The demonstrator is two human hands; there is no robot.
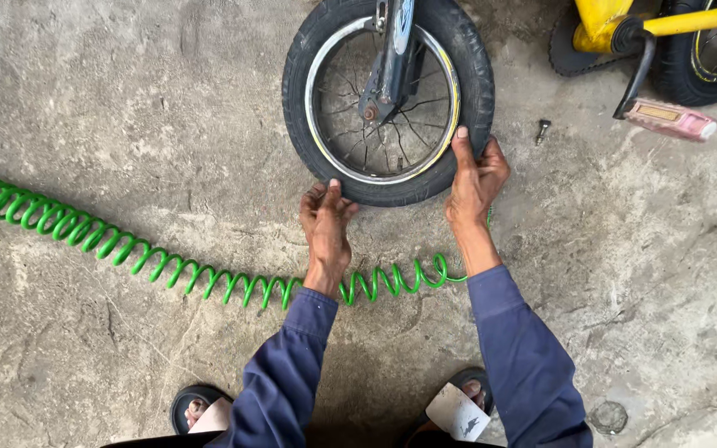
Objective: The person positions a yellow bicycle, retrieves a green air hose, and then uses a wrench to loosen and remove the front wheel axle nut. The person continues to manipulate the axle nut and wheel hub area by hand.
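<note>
Green hose (126,249): a coiled green air hose lies on the concrete floor (85,99), running from the far left edge toward your hands and passing under your left forearm, then on to your right wrist.
Left hand (325,220): your left hand rests on the lower edge of the tyre, fingertips pressed onto the rubber — the grip is a flat press, fingers close together, not closed round anything.
Wheel (387,99): a small black tyre on a silver spoked rim stands upright on the floor straight ahead of you, held in a grey-blue fork (392,58) that comes down from the top edge.
Right hand (476,178): your right hand clasps the lower right side of the tyre — thumb up on the sidewall, fingers wrapped over the tread, so the grip is pinching the tyre.
Bolt (543,129): a small bolt lies on the floor just right of the wheel.
Yellow bicycle (624,21): a yellow frame with a pink pedal (670,120) sits at the top right, well apart from your hands.
</note>
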